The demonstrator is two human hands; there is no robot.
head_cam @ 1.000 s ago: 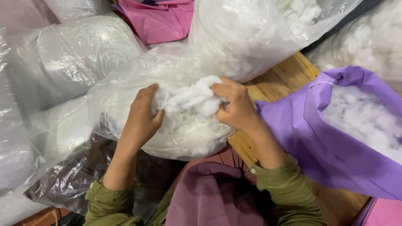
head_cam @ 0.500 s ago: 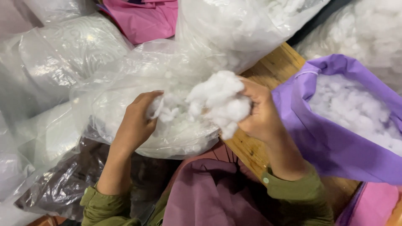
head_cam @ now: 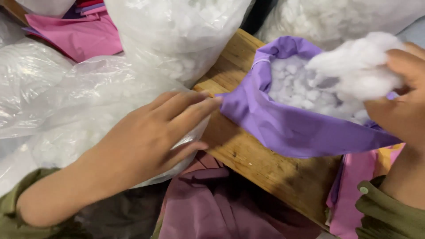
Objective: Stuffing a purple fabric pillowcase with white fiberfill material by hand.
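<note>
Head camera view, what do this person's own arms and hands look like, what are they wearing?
Both hands are bare: no gloves, rings or watch show on the left hand or the right hand. Each arm wears an olive-green long sleeve pushed back from the wrist. The right sleeve cuff carries a small pale round button. The left sleeve shows only at the frame's lower left corner.

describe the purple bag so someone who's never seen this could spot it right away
Start at the wooden board running diagonally across the middle. The purple fabric bag lies on it, mouth open and full of white stuffing, between the left hand and the right hand, which holds a white clump. Its neighbours holding stuffing are clear plastic bags; it alone is opaque purple cloth.
</note>
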